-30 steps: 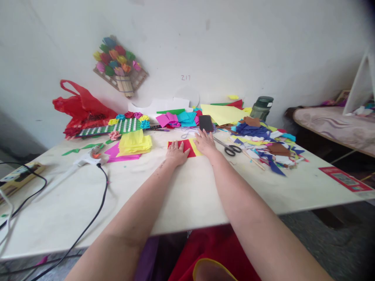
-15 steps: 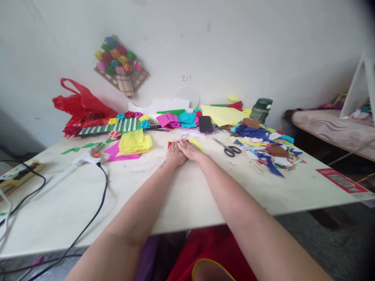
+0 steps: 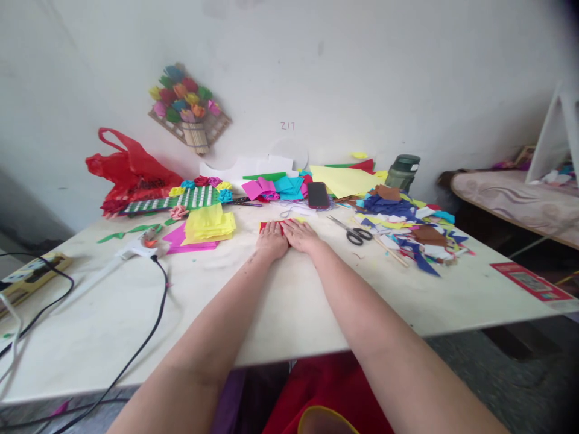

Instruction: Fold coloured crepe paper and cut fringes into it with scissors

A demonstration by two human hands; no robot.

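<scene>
My left hand [image 3: 272, 240] lies flat, palm down, on a small red sheet [image 3: 263, 226] near the middle of the table. Right beside it, my right hand [image 3: 300, 235] presses flat on the same sheet, fingers stretched out. The two hands meet at their inner edges. A bit of yellow shows past the fingertips of my right hand. Most of the sheet is hidden under the hands. Black scissors [image 3: 354, 234] lie to the right of my right hand, and a stack of yellow sheets [image 3: 209, 226] lies to the left.
A phone [image 3: 318, 195] and coloured sheets lie behind the hands. Scraps [image 3: 398, 208] and a green bottle [image 3: 402, 172] are at the right. At the left are a glue gun [image 3: 143, 246] with its black cable, a red bag [image 3: 136, 163] and paper flowers [image 3: 202, 181].
My right hand has slid right, off my left hand, and now lies beside it. More red shows between the hands, and less yellow shows beyond them. The view has shifted slightly.
</scene>
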